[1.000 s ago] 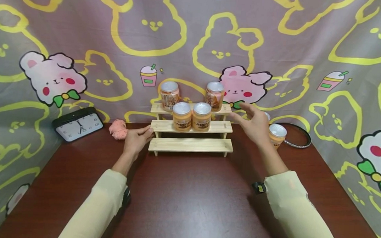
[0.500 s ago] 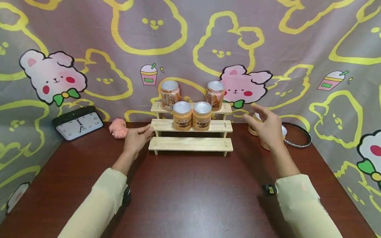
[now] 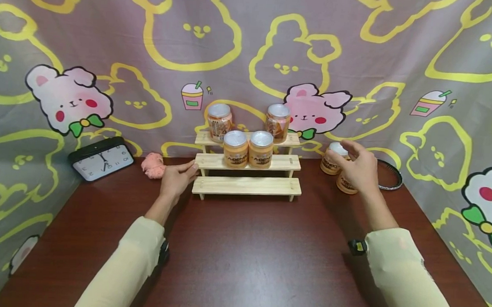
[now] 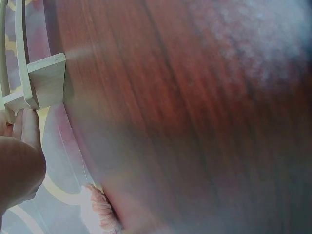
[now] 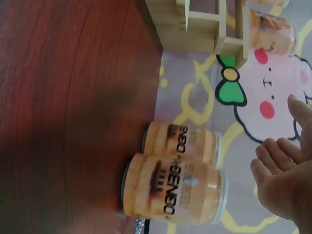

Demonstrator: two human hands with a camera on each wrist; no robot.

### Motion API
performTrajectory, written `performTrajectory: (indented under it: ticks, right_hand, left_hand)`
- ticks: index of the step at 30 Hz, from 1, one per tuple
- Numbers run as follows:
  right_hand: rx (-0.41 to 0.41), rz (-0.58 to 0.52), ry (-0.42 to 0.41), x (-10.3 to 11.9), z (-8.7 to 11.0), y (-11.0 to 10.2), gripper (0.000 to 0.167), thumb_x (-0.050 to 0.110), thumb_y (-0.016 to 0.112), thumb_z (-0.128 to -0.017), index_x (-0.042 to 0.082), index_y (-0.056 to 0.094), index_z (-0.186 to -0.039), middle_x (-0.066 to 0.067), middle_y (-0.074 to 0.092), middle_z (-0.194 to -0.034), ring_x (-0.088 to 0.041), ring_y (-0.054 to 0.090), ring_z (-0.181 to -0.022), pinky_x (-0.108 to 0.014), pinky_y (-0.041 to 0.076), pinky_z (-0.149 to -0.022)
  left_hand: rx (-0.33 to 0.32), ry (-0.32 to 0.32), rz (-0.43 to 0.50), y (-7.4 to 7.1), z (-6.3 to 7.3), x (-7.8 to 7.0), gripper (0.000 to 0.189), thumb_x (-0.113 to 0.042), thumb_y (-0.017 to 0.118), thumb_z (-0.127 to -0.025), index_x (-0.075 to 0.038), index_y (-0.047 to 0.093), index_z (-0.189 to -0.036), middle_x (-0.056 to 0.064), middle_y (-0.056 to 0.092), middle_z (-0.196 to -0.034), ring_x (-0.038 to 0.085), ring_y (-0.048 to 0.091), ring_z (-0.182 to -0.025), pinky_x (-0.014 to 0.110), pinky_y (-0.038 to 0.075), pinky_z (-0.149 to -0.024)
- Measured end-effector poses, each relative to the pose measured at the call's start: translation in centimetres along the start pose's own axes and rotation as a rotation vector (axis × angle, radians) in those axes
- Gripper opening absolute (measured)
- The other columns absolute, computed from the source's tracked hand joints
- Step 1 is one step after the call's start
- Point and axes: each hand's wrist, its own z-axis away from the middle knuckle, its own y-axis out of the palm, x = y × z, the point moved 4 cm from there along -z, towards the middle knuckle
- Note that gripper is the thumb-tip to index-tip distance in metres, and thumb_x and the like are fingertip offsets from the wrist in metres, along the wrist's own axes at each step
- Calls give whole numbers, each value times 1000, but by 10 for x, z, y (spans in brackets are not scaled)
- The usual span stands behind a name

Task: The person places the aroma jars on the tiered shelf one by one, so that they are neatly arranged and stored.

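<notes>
A three-tier wooden display stand (image 3: 246, 186) stands on the table. My left hand (image 3: 176, 183) rests at its left end, the fairly straight fingers (image 4: 30, 127) touching the edge of a step. Two orange jars with silver lids, a left one (image 3: 235, 149) and a right one (image 3: 261, 150), sit side by side on the middle step. The top step bears another jar (image 3: 220, 122) at left and one (image 3: 278, 123) at right. My right hand (image 3: 361, 171) hovers, holding nothing, thumb and fingers apart, above a front jar (image 5: 173, 189) and a rear jar (image 3: 330, 162) on the table.
A black-and-white clock (image 3: 101, 160) leans at the back left. Beside my left hand lies a pink crumpled cloth-like item (image 3: 153, 166). A dark hairband-like hoop (image 3: 395, 176) lies behind my right hand. A patterned curtain (image 3: 250, 48) encloses the brown table (image 3: 250, 254).
My right hand has moved rightward from beside the stand to over the two table jars, partly covering the front one. My left hand and the jars on the stand have stayed put.
</notes>
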Motion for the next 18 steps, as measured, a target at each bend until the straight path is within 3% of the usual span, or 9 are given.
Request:
performTrajectory:
  ticks: [18]
  right_hand:
    - [-80,89,89,-37,3,-23,61,37,76,-92,-4,62,-135,-24,63,-132,-39,58,-126,-51,49,-108]
  left_hand:
    - [-2,14,-24,1,-3,1,40,-12,62,-103,9,54,-136,19,55,-142,35,63,-119,29,58,-95]
